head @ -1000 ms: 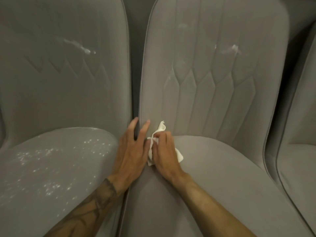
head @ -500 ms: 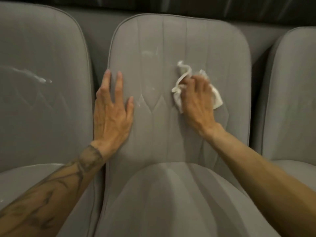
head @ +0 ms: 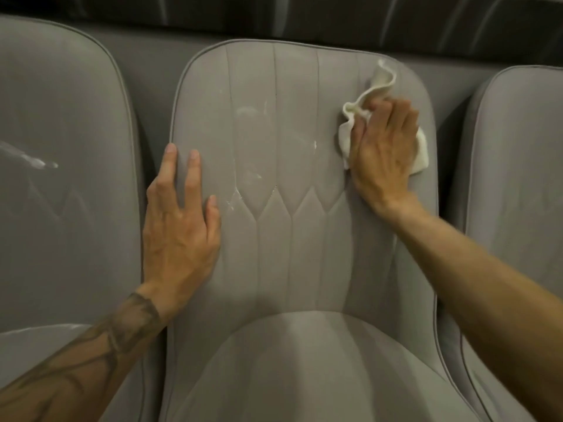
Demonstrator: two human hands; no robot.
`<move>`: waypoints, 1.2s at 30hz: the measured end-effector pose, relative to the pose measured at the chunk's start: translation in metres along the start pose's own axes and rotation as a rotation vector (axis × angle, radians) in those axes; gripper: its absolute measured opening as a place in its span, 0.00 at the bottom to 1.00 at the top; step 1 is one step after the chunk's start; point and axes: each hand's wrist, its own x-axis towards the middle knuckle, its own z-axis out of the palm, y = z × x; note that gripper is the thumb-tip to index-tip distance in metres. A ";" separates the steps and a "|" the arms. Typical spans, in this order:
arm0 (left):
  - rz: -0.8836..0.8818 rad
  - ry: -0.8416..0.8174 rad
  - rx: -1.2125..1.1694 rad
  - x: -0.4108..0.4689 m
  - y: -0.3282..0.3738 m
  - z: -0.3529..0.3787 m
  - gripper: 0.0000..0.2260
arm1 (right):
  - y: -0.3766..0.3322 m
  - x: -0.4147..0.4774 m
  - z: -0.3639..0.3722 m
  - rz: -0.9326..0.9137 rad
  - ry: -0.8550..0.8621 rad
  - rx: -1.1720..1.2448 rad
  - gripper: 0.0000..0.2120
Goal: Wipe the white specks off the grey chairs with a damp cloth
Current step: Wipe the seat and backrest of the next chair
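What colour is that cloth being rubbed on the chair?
The cloth is off-white, seen best in the head view.

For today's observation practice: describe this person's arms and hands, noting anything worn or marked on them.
The left hand and right hand are bare: no gloves, rings or watch visible. No sleeves cover the forearms. The left forearm carries a dark tattoo of curving lines; the right forearm is unmarked.
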 end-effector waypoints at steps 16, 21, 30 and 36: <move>0.005 -0.018 0.006 0.001 0.000 0.002 0.27 | -0.012 -0.053 -0.002 -0.177 -0.115 0.065 0.12; 0.024 -0.024 0.017 0.002 0.000 0.004 0.27 | 0.012 0.016 0.002 -0.226 -0.089 0.052 0.13; -0.004 -0.036 -0.013 0.001 0.001 0.004 0.27 | 0.000 -0.037 -0.009 -0.225 -0.174 0.057 0.11; 0.002 -0.032 0.002 0.001 0.000 0.006 0.28 | 0.009 0.049 0.009 -0.065 -0.060 0.025 0.18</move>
